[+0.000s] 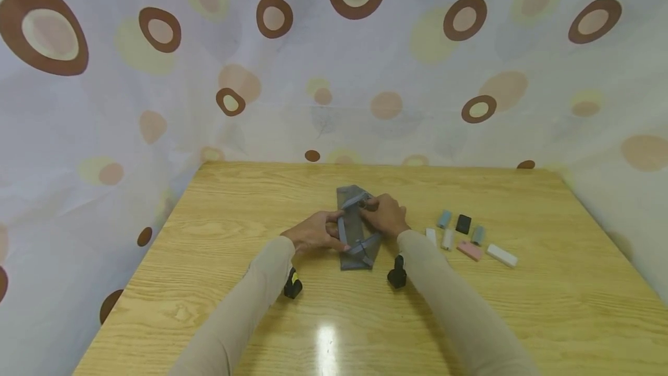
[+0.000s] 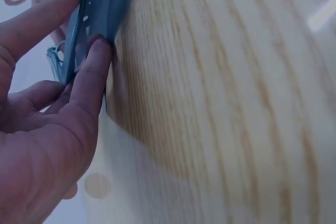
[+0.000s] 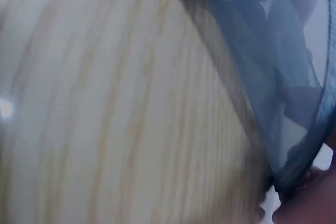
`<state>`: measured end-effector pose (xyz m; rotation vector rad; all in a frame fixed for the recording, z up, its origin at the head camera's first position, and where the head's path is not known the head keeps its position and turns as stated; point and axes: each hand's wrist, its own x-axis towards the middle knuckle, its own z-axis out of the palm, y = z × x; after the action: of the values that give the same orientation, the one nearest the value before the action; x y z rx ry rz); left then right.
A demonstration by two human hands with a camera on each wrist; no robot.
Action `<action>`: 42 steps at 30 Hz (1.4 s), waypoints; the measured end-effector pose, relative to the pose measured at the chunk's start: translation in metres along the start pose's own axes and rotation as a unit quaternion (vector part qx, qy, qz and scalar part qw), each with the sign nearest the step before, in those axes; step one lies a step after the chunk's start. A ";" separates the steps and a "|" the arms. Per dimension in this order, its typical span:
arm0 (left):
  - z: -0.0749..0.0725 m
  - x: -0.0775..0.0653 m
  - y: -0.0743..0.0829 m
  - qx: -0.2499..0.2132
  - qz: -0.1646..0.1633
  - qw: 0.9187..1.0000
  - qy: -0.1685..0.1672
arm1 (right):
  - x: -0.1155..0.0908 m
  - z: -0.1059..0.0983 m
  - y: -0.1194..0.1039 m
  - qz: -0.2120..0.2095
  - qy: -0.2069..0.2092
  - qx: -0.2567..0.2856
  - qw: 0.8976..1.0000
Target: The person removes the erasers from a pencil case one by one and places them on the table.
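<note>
A see-through grey-blue pouch (image 1: pixel 354 228) with blue fabric trim lies on the table between both hands, its top spread apart. My left hand (image 1: pixel 315 232) holds the pouch's left edge. In the left wrist view, the fingers of that hand (image 2: pixel 58 124) pinch the trimmed edge (image 2: pixel 79 24), which looks like a zipper. Over at the upper right side, my right hand (image 1: pixel 387 214) grips the trim with bent fingers. Close up in the right wrist view, the clear wall (image 3: pixel 257 40) and its trim fill the right side; most of the right hand is out of that frame.
Right of the right forearm lie several small blocks: a black piece (image 1: pixel 463 224), a pink one (image 1: pixel 470 250), a white bar (image 1: pixel 502 255) and blue-grey ones such as this rolled piece (image 1: pixel 444 219). The wooden table (image 1: pixel 235 202) meets a patterned curtain (image 1: pixel 292 126) at the back.
</note>
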<state>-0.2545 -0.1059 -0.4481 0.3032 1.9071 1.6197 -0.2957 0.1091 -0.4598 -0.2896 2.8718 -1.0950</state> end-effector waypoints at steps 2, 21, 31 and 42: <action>-0.002 0.000 0.000 0.009 -0.001 1.000 0.002 | -0.001 -0.002 -0.001 -0.025 -0.016 -0.018 0.999; -0.005 -0.002 -0.003 0.010 -0.008 1.000 0.007 | -0.002 0.000 -0.013 -0.082 -0.037 -0.249 0.964; -0.001 0.001 -0.004 -0.006 -0.004 1.000 0.001 | 0.007 0.016 -0.007 0.009 0.074 -0.128 0.989; 0.000 0.002 -0.001 -0.016 0.003 1.000 -0.007 | 0.009 0.017 -0.006 0.020 0.096 -0.059 0.993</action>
<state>-0.2556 -0.1053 -0.4496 0.3075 1.8706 1.6462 -0.3017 0.0917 -0.4678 -0.1370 3.1019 -1.0007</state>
